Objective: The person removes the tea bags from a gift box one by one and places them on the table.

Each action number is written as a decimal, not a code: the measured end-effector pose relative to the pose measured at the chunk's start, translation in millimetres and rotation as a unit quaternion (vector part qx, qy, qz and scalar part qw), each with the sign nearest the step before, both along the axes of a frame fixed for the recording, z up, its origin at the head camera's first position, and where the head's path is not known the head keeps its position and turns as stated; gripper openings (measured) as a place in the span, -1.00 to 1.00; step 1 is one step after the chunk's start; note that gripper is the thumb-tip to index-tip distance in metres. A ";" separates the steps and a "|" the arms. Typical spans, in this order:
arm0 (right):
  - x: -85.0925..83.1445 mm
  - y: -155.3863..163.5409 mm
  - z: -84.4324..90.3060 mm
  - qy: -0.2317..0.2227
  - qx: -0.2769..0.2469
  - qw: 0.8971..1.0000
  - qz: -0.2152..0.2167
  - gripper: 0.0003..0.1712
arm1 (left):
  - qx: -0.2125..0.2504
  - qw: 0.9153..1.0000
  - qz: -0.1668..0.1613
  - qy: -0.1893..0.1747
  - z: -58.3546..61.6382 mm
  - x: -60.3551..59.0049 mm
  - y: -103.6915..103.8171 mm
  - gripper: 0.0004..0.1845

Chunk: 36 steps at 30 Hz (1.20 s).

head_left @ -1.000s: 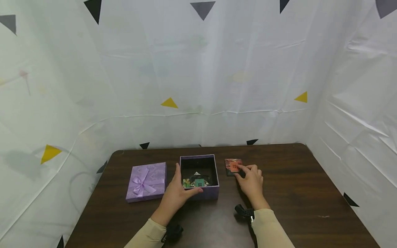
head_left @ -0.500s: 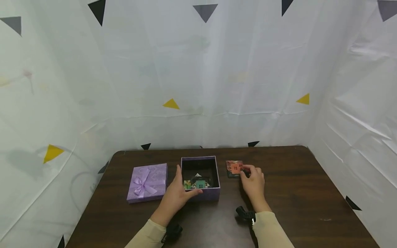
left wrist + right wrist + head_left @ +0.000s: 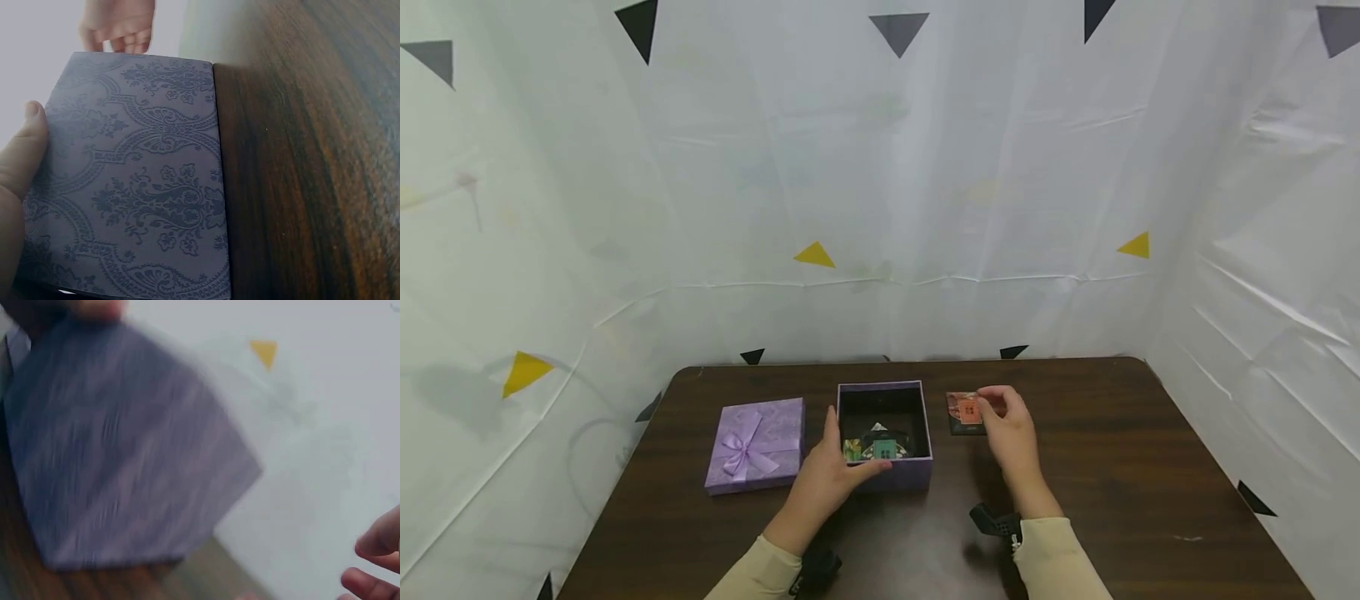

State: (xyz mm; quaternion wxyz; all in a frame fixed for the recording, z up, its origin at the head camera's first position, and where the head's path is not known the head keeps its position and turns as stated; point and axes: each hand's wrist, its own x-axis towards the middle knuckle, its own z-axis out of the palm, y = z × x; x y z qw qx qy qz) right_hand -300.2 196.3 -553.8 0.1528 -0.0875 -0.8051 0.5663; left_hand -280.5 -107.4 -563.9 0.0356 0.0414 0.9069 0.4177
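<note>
The left hand (image 3: 827, 483) rested against the open purple box (image 3: 884, 433), its fingers curled round the box's near left corner and its thumb up along the left wall; the left wrist view showed the thumb (image 3: 25, 147) pressed flat against the patterned purple side (image 3: 137, 187). So that hand held the box, steadying it on the dark wooden table (image 3: 1112, 467).

The right hand (image 3: 1011, 429) was to the right of the box, its fingers bent and its fingertips pinching the right edge of an orange card (image 3: 967, 407). The card appeared slightly lifted above a dark card (image 3: 964, 427) that lay flat on the table just right of the box. The orange card bore a small dark mark near its middle, too small to read. The right wrist view was blurred: it showed only the purple box wall (image 3: 119, 450) and two fingertips (image 3: 375, 562) at the lower right.

Inside the box, against the near wall, lay several small cards (image 3: 880, 447), one teal with a dark mark, one green at the left, and a pale one behind; no writing on them could be made out.

Left of the box, apart from it, sat the purple lid (image 3: 755, 444) with a lilac ribbon bow on top. White sheeting (image 3: 880, 208) printed with black, grey and yellow triangles stood behind and beside the table.
</note>
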 end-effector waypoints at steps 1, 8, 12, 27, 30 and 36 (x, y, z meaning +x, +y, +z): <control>1.0 -3.0 6.9 -0.002 -0.007 1.000 0.014 -0.72 | 0.001 1.000 0.000 0.000 -0.2 -0.3 0.1 0.59; 0.2 -25.2 44.7 0.005 -0.016 0.994 0.112 -0.76 | 0.000 1.000 0.004 0.008 0.4 -1.3 1.0 0.60; -1.6 -38.0 57.6 0.005 0.015 0.989 0.145 -0.75 | 0.002 1.000 0.007 0.009 0.9 -1.6 1.6 0.59; -17.5 -84.2 59.6 -0.023 -0.036 0.961 0.272 -0.80 | 0.009 1.000 -0.001 0.026 2.9 -3.9 1.0 0.53; -22.7 -91.3 55.4 -0.038 -0.026 0.955 0.292 -0.82 | 0.005 1.000 -0.001 0.026 0.7 -2.8 0.8 0.53; -31.5 -95.1 49.4 -0.075 0.031 0.953 0.291 -0.89 | 0.009 1.000 -0.003 0.023 -2.2 -2.7 1.4 0.51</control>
